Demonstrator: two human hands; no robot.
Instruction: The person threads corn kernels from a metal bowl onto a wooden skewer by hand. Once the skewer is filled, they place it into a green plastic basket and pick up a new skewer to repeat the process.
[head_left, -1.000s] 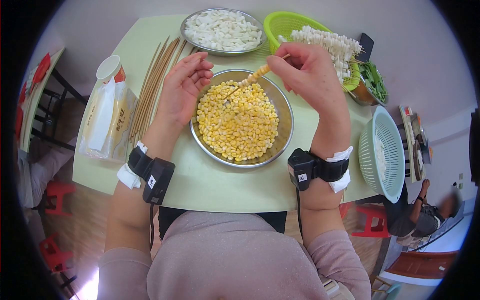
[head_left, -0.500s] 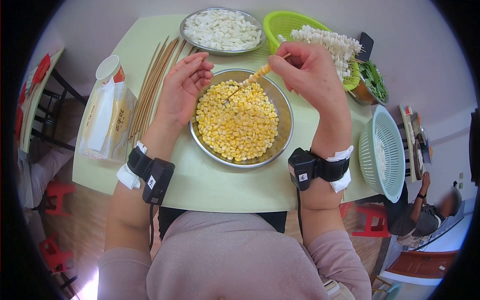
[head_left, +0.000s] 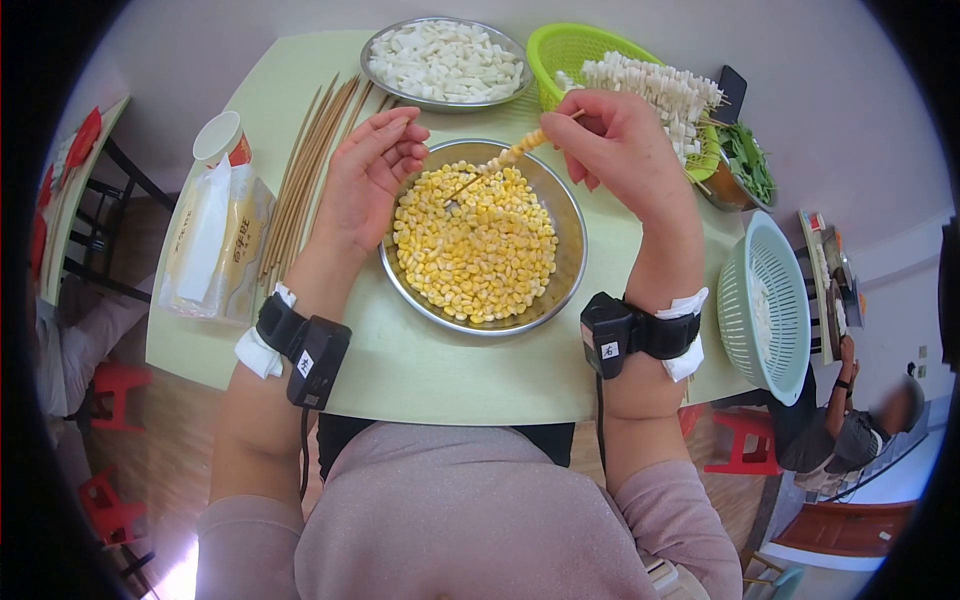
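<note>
My right hand (head_left: pixel 625 150) is closed around a wooden skewer (head_left: pixel 462 187) near its upper end, at the upper right of the steel bowl. Several corn kernels (head_left: pixel 514 152) are threaded along the skewer's middle, and its bare tip slants down to the left over the bowl. Loose yellow corn kernels (head_left: pixel 475 250) fill much of the steel bowl (head_left: pixel 570 270). At the bowl's upper left rim is my left hand (head_left: pixel 372 175), palm turned inward, fingers curled and thumb against the forefinger. Whatever may lie in that pinch is too small to make out.
Bare skewers (head_left: pixel 305 180) lie left of the bowl, beside a tissue pack (head_left: pixel 215 245) and a paper cup (head_left: pixel 220 140). Behind are a tray of white pieces (head_left: pixel 445 60) and a green basket (head_left: pixel 555 45) with white skewers (head_left: pixel 650 80). A pale blue colander (head_left: pixel 735 300) stands right.
Both hands stay nearly in place. My right hand has shifted very slightly right and down with the skewer; the kernels on it look the same.
</note>
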